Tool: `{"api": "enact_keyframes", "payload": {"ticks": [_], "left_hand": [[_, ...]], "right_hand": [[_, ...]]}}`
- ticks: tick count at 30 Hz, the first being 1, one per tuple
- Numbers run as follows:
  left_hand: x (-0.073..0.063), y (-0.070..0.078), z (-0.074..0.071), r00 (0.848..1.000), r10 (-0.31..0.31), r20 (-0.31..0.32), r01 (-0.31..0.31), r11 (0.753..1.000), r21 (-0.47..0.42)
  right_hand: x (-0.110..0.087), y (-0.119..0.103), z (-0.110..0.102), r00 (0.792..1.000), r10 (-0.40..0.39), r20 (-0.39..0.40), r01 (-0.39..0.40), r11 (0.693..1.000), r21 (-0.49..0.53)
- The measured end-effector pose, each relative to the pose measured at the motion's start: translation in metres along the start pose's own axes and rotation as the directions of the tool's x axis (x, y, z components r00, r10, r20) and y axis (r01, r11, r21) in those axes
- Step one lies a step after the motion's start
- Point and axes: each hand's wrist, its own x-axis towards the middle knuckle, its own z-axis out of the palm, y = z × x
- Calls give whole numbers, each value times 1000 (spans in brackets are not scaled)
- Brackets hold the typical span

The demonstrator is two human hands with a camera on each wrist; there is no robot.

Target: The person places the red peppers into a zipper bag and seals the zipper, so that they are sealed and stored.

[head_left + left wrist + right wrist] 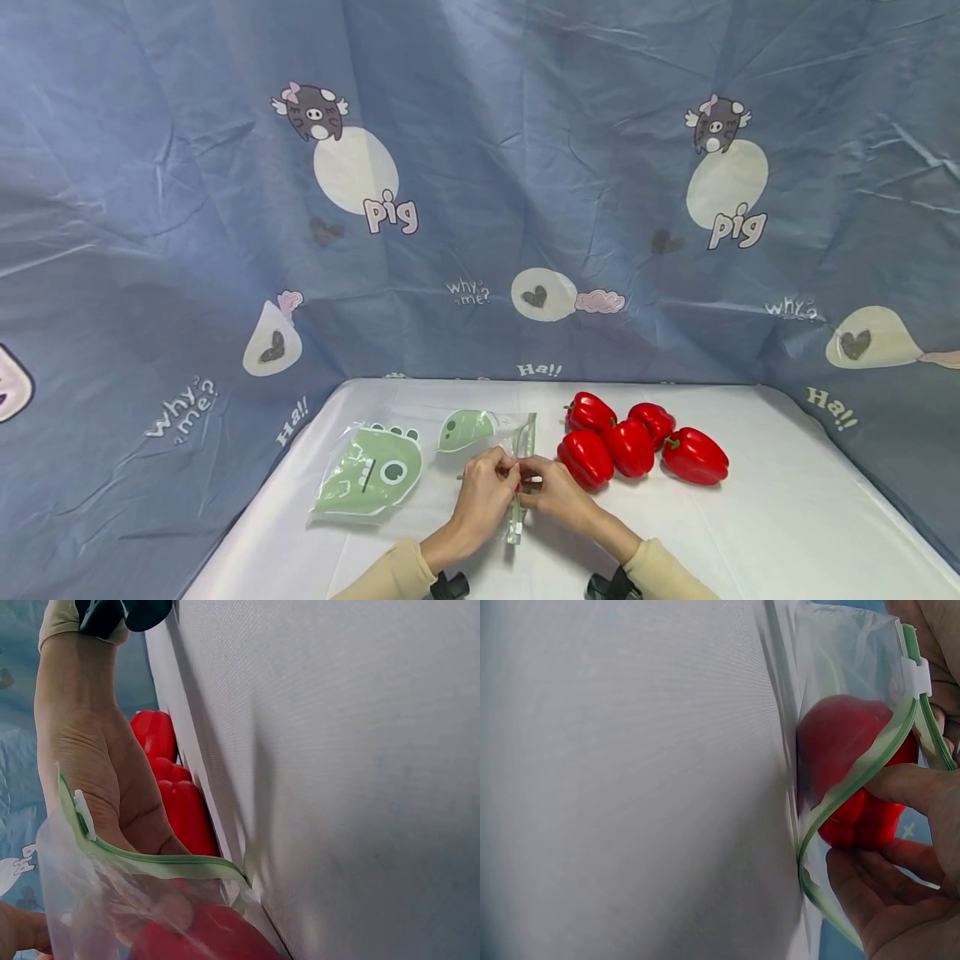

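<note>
A clear slider zip bag (375, 471) with green cartoon-monster prints lies on the table, its green-edged mouth (859, 776) spread toward the right. A red bell pepper (840, 746) sits just inside that mouth, partly behind the plastic. My right hand (558, 496) reaches into the mouth and grips the pepper, thumb on one side and fingers below it in the right wrist view. My left hand (480, 498) pinches the bag at its mouth, fingers curled close to the right fingertips. A white slider (916, 677) sits on the zip strip. In the head view both hands mostly hide the pepper.
Several red bell peppers (630, 446) lie in a group to the right of the bag, one (695, 457) at the group's right edge. The white-covered table (787, 517) runs back to a blue printed cloth (480, 208) hanging behind it.
</note>
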Motion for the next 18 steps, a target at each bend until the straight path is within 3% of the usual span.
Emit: {"api": "enact_keyframes", "payload": {"ticks": [13, 18], "left_hand": [[1, 1, -1, 997, -67, 43, 69, 996, -60], [2, 2, -2, 992, -103, 67, 110, 988, -106]], "right_hand": [[-5, -1, -8, 1000, 8, -23, -9, 999, -39], [-9, -5, -18, 999, 23, -37, -23, 1000, -3]]}}
